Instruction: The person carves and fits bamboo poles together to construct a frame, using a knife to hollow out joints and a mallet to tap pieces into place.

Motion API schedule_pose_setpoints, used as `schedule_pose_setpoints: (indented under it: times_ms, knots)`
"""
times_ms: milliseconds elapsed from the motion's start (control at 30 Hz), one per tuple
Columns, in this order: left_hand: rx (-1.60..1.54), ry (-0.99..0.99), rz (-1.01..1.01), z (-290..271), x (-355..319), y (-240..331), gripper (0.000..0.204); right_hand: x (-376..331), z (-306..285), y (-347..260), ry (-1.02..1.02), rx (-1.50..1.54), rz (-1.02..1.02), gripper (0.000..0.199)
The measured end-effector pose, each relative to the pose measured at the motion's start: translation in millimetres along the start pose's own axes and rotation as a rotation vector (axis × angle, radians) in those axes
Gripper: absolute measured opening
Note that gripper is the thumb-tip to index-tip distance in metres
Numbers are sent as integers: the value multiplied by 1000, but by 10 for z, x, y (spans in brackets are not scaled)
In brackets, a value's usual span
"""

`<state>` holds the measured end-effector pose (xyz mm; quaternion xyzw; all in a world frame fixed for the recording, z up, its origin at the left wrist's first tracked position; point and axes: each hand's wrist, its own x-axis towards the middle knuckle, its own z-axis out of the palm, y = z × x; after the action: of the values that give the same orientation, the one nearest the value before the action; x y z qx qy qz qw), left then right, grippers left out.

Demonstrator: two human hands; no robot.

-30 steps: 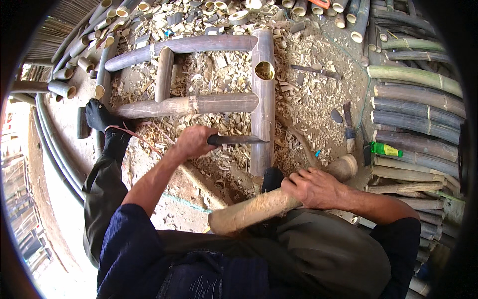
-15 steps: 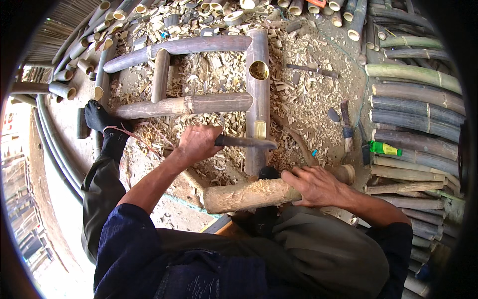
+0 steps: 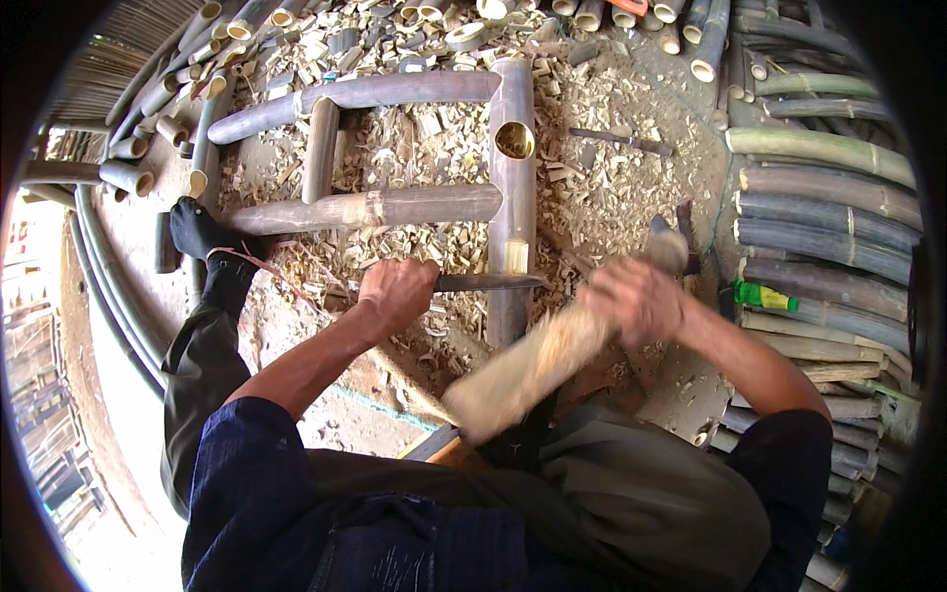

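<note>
- right hand (image 3: 629,299), gripping the wooden club (image 3: 533,370), has shifted forward
- left hand (image 3: 399,293) grips the knife (image 3: 483,282) across the bamboo post (image 3: 517,202)
- pale notch (image 3: 516,257) likely needs more chopping

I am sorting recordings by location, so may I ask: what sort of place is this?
Probably a bamboo workshop: cut bamboo poles are stacked at the right, pale shavings lie scattered around, and the left hand holds a bladed tool at a bamboo frame.
</note>
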<state>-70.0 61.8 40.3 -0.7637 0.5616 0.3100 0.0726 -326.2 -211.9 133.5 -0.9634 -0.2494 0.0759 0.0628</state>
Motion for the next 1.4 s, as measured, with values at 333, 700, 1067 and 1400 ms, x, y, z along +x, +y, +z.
schedule_pose_setpoints:
  times_ms: [333, 700, 1067, 1400]
  knots:
    - [8, -16, -30, 20, -11, 74, 16, 191, -17, 127, 94, 10, -90, 60]
    - [49, -43, -25, 32, -23, 80, 21, 152, 87, 253, -155, -203, 218, 44]
    - [71, 89, 3, 177, 23, -29, 20, 261, -73, 168, -235, -122, 302, 52]
    - [61, 73, -17, 161, 102, -41, 21, 290, -127, 263, -277, -159, 275, 55]
